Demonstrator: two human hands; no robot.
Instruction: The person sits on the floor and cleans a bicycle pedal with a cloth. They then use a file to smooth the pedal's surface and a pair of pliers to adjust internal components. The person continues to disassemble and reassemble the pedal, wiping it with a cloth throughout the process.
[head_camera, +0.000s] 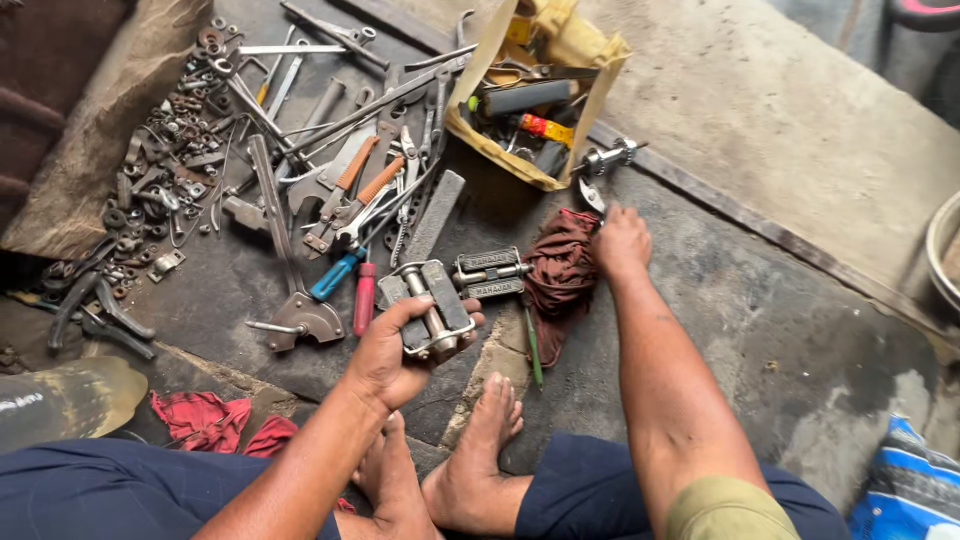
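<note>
While the left hand grips a bicycle pedal, the right hand – beyond the maroon rag – closes on a small metal tool, likely fetched for the pedal's axle.

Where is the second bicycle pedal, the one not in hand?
The second pedal lies on the floor at centre, between the left hand's pedal and the dark red rag.

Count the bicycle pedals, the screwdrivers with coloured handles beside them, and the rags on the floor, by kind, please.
Bicycle pedals: 2 (one in the left hand at, one on the floor)
Screwdrivers: 2 (blue handle, red handle)
Rags: 2 (dark red, bright red)
Total: 6
</note>
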